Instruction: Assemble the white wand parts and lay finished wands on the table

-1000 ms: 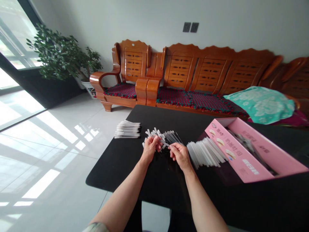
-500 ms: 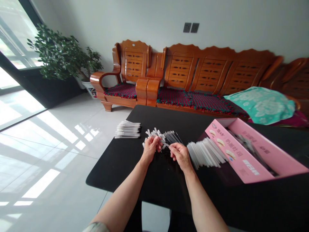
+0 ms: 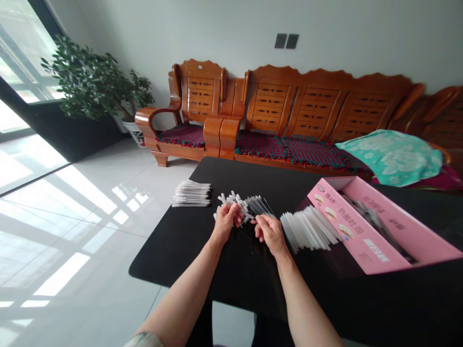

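My left hand is shut on a thin white plastic stick over a tangled heap of white plastic pieces. My right hand sits at the stick's far end, fingers curled and apart, with nothing visible in them. Just beyond it lies a bunch of thin dark rods. Translucent plastic tubes fan out to the right, and a tidy bundle of white tubes with dark ends lies to the left. My hands hide part of the heap.
All of this lies on a black table, with an open pink cardboard box at its right. Past the far edge stands a wooden sofa with a teal cloth. A potted plant stands by the window, above a glossy tiled floor.
My right hand has shifted slightly right and down, off the white stick it pinched earlier. My left hand has stayed in place.
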A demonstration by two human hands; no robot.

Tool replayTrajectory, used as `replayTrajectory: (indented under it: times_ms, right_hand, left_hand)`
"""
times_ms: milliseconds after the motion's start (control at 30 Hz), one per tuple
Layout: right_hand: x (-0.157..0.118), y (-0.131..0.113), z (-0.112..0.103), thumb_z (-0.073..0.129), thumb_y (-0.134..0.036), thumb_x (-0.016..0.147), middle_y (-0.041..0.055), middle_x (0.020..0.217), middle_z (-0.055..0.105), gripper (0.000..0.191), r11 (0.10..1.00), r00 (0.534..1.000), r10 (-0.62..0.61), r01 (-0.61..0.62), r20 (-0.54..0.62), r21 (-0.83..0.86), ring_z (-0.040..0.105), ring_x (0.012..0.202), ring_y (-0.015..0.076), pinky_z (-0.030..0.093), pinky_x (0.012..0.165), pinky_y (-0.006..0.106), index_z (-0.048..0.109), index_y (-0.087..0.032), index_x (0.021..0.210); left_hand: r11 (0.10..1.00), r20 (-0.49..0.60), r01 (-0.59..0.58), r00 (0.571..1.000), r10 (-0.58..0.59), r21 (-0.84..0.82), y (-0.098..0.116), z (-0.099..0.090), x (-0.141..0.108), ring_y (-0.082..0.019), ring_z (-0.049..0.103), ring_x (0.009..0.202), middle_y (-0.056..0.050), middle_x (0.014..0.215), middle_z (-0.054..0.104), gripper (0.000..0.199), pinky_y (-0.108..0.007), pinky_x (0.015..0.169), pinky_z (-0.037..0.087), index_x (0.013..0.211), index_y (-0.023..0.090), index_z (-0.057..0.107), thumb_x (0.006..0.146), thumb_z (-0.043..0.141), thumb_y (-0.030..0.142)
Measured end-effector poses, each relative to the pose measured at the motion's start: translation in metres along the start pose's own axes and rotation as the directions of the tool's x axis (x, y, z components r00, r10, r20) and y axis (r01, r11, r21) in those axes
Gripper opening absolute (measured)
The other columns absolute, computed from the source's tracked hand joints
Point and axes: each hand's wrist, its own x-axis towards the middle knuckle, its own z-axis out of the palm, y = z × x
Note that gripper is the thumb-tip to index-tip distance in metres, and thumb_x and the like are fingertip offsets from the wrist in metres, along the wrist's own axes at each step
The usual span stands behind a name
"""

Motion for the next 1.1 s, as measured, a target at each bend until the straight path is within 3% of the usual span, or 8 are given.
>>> replayTrajectory:
  times_ms: [367, 600, 733, 867, 1100]
  right_hand:
    - [0.0006, 0.0033, -0.0007, 0.066, -0.043, 0.082, -0.0036, 0.054, 0.056, 0.028, 0.999, 0.999, 0.032, -0.033, -0.02, -0.019, 0.044, 0.042, 0.0081, 0.032, 0.039, 0.019, 0.066, -0.016, 0.087]
    - [-0.0007, -0.0007, 0.0024, 0.066, -0.039, 0.08, -0.0042, 0.055, 0.054, 0.022, 0.989, 0.997, -0.054, 0.047, -0.049, -0.138, 0.05, 0.047, 0.0101, 0.038, 0.045, 0.02, 0.063, -0.018, 0.084]
    - [-0.0018, -0.0029, 0.0004, 0.06, -0.044, 0.086, -0.0033, 0.056, 0.056, 0.027, 0.981, 0.997, -0.079, 0.077, -0.005, -0.176, 0.05, 0.046, 0.011, 0.037, 0.044, 0.021, 0.064, -0.018, 0.09]
    - [-0.0022, -0.0057, -0.0016, 0.049, -0.044, 0.094, -0.0022, 0.054, 0.056, 0.033, 0.953, 0.988, -0.15, 0.155, 0.039, -0.259, 0.05, 0.046, 0.0106, 0.037, 0.047, 0.022, 0.065, -0.018, 0.08]
    - [-0.0001, -0.0016, 0.0, 0.06, -0.042, 0.086, -0.0027, 0.055, 0.057, 0.026, 0.977, 0.997, -0.083, 0.081, -0.004, -0.197, 0.048, 0.044, 0.0101, 0.035, 0.042, 0.021, 0.065, -0.017, 0.085]
  left_hand:
    - [0.999, -0.015, -0.026, 1.0, 0.027, 0.046, 0.001, 0.0016, -0.0007, -0.008, 0.049, 0.039, -0.001, 0.058, 0.061, 0.044, -0.019, 0.035, 0.037, 0.079, 0.012, 0.063, 0.078, 0.069, 0.056]
    - [0.997, -0.053, -0.002, 0.999, 0.006, 0.075, 0.0012, 0.0022, -0.0015, -0.008, 0.049, 0.037, -0.001, 0.057, 0.062, 0.046, -0.019, 0.034, 0.038, 0.077, 0.012, 0.062, 0.077, 0.069, 0.058]
    - [0.999, -0.054, -0.008, 0.998, 0.01, 0.036, 0.002, 0.0003, -0.0006, -0.009, 0.05, 0.039, -0.001, 0.058, 0.062, 0.047, -0.019, 0.035, 0.039, 0.078, 0.012, 0.062, 0.076, 0.07, 0.058]
    - [1.0, -0.047, -0.001, 0.999, 0.002, 0.021, 0.0024, -0.0008, -0.0001, -0.009, 0.05, 0.04, -0.001, 0.059, 0.062, 0.046, -0.019, 0.035, 0.04, 0.078, 0.012, 0.062, 0.076, 0.07, 0.058]
    - [0.999, -0.064, 0.005, 0.998, -0.002, 0.042, 0.0013, 0.0014, -0.0003, -0.009, 0.049, 0.038, -0.001, 0.057, 0.062, 0.047, -0.019, 0.034, 0.039, 0.077, 0.012, 0.062, 0.075, 0.07, 0.059]
